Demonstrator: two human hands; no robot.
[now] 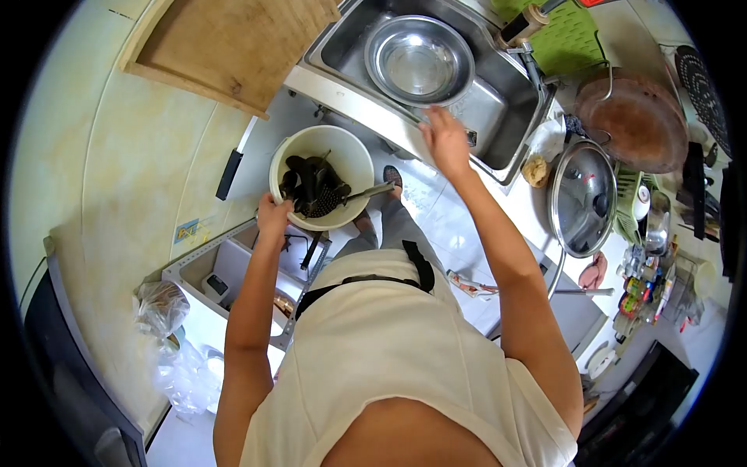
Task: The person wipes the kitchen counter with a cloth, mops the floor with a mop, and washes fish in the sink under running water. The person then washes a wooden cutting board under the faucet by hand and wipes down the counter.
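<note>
My left hand (275, 215) grips the rim of a white bucket (359, 159) that holds dark items (311, 183), perhaps utensils or slippers; I cannot make out which. A handle sticks out over the bucket's right side. My right hand (447, 140) is over the front edge of the steel sink (498, 97), just below a round metal basin (420, 61). Its fingers point toward the basin's lower rim, and whether they hold anything is hard to tell.
A wooden board (226, 47) lies at the upper left. Right of the sink are a glass lid (583, 198), a brown round board (632, 121) and a green mat (556, 43). A faucet (529, 66) stands at the sink's back. Plastic bags (183, 373) lie at the lower left.
</note>
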